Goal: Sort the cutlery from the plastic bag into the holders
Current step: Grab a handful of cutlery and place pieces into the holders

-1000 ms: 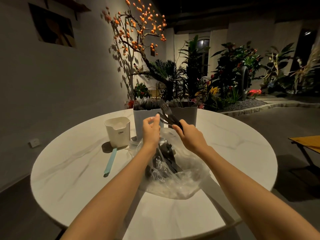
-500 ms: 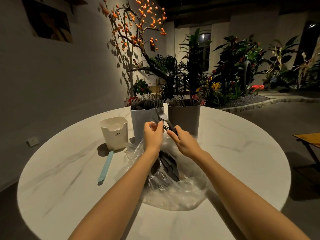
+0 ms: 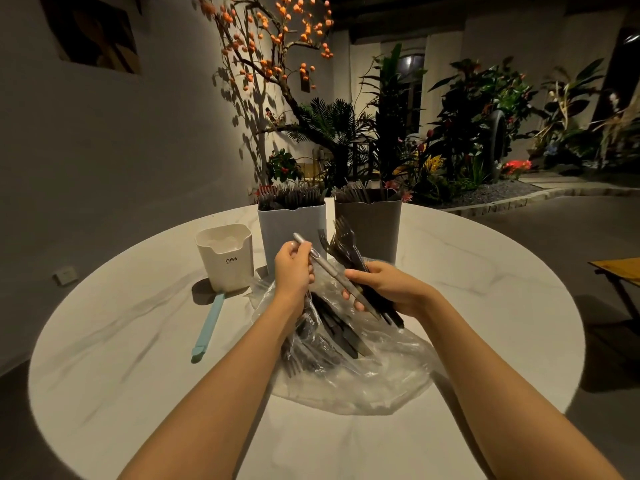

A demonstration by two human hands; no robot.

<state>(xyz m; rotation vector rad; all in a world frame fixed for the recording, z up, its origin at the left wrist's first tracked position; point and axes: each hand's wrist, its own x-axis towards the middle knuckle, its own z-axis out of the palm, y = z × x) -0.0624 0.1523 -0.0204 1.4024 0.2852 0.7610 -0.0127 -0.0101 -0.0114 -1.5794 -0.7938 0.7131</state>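
A clear plastic bag (image 3: 374, 379) lies mid-table with several dark plastic cutlery pieces inside. My right hand (image 3: 388, 287) grips a bundle of dark forks (image 3: 343, 244), tines up, above the bag. My left hand (image 3: 292, 268) pinches the upper end of a grey knife-like piece (image 3: 323, 263) that slants down across to my right hand. Behind stand three holders: a small white one (image 3: 225, 258), a light grey one (image 3: 292, 230) packed with dark cutlery, and a dark grey one (image 3: 369, 223), also filled.
A light blue utensil (image 3: 207, 327) lies flat on the round white marble table (image 3: 138, 341) in front of the white holder. Plants and a tree with orange fruit stand beyond the far edge. A yellow-topped table (image 3: 620, 268) is at the right.
My hands have come back from the holders toward the bag. My left hand now pinches a grey piece. The fork bundle in my right hand stands clear of the dark grey holder.
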